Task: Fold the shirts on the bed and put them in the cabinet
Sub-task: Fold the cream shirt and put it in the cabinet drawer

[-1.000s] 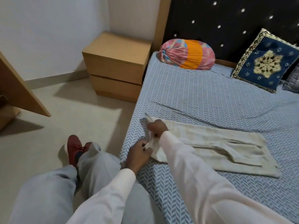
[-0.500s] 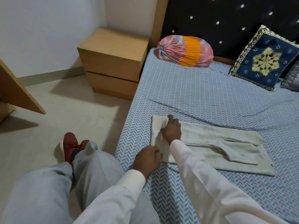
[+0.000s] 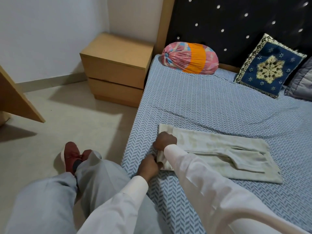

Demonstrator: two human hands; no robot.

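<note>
A cream shirt [image 3: 214, 150], folded lengthwise into a long strip with a sleeve laid over it, lies flat on the blue herringbone bed sheet [image 3: 211, 105] near the bed's left edge. My right hand [image 3: 165, 141] rests in a fist on the strip's left end, fingers pinching the cloth. Just below it, my left hand [image 3: 148, 167] grips the near left corner of the same shirt at the edge of the bed. Both arms wear white sleeves.
A wooden two-drawer bedside cabinet [image 3: 116, 70] stands left of the bed against the wall. A pink and orange bolster [image 3: 189, 58], a blue embroidered cushion [image 3: 268, 68] and a grey pillow [image 3: 302, 83] lie at the black headboard. A wooden panel [image 3: 16, 98] juts in at left.
My right hand slid back from the top of the strip's left end to its left edge. My left hand closed on the near corner. The shirt stays flat.
</note>
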